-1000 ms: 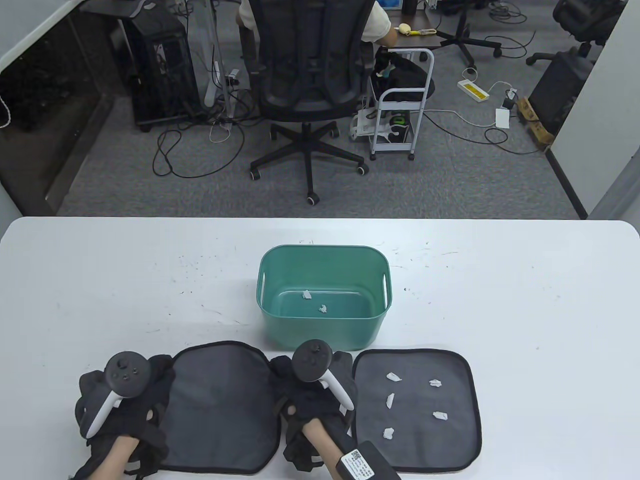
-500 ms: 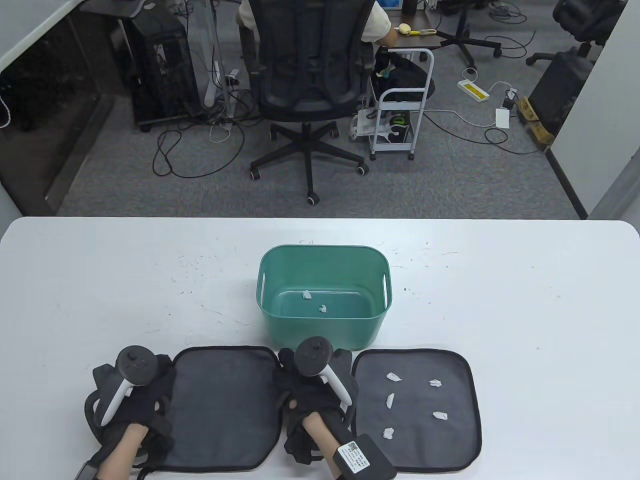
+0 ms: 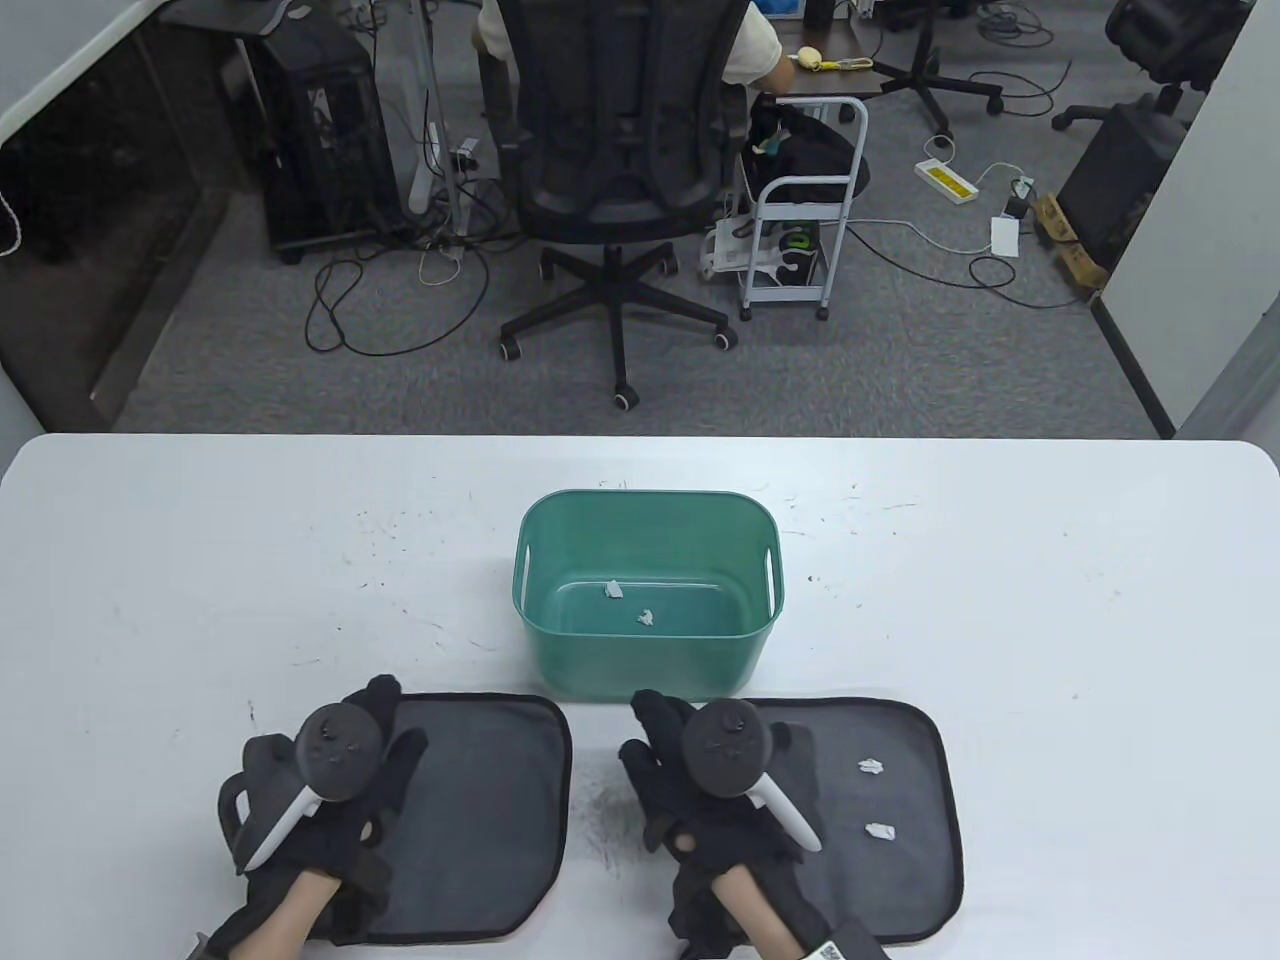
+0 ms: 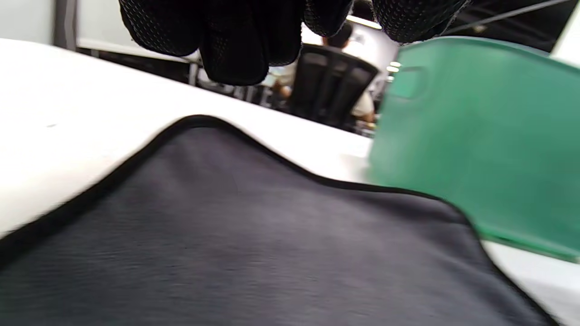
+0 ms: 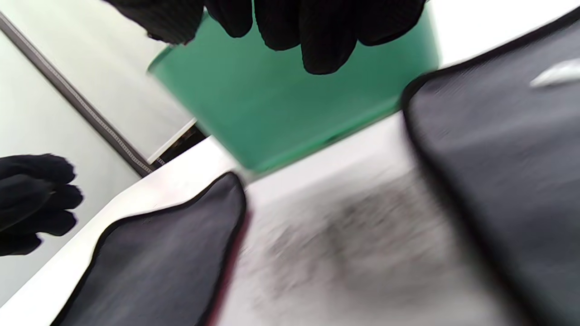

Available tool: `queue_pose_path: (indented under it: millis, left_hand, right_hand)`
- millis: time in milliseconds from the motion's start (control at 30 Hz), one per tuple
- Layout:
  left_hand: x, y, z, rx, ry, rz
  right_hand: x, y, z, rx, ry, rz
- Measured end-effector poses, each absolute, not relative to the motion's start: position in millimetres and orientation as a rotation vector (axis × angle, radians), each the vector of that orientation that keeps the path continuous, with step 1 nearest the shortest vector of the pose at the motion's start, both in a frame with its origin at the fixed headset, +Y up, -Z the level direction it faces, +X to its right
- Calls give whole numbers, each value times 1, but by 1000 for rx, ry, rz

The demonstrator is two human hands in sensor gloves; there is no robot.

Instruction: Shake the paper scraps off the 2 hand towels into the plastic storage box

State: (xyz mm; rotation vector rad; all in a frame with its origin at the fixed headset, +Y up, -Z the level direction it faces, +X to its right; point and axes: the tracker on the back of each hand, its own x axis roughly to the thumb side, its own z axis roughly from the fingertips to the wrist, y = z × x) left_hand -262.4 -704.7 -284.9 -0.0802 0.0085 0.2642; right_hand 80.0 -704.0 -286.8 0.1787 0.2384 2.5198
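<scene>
Both hands, left [image 3: 335, 790] and right [image 3: 715, 790], hover open-fingered over flat, black-edged grey towels [image 3: 480, 810].

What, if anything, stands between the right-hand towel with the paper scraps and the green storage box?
Nothing visible does: the right towel lies flat just in front of the green box, whose top is open. The right hand is over the towel's left part.

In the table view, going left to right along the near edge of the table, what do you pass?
Left hand → left hand towel → bare table strip → right hand → right hand towel with two visible paper scraps.
</scene>
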Motion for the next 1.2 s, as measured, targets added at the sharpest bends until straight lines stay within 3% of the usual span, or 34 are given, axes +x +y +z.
queue_pose_path:
  millis: [333,667,933,1200]
  left_hand:
    - [-148,-697,-285,-148,-237,288]
    - [-67,-734,-300,-274,-265,262]
    - [-32,-772,-311,-376,-219,245]
    - [-27,-786,-317,-483,-128,299]
  right_hand:
    - [208,-704,-280,-120,98,2591]
    - [293,-748,-293,-348,162,2566]
    - [320,-779,-294,-352,301,2433]
    - [324,-796,-299,-359,429,2388]
